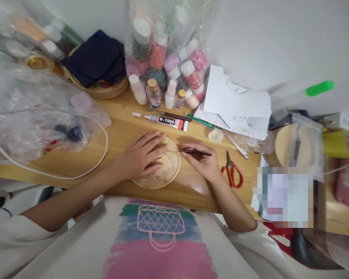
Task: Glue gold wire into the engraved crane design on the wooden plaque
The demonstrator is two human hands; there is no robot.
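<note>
A round wooden disc [165,175] with fine line drawing and gold-coloured lines on it lies flat on the table. My left hand [142,155] rests on its left side, fingers stretched out and spread, covering part of the pattern. Pinched in my right hand [202,161] is a slim black tool, which looks like tweezers [200,153]. Its thin tip reaches left over the disc's right part; whether it touches the surface I cannot tell. Red-handled pliers [232,172] lie just right of my right hand. Beyond the disc lies a B-7000 glue tube [168,121].
Small bottles [154,93] stand before a clear bag of coloured jars [165,50]. White papers [235,97] lie at the back right, near a green pencil [202,121]. A white cable [106,145] loops over the left side by plastic bags [40,112].
</note>
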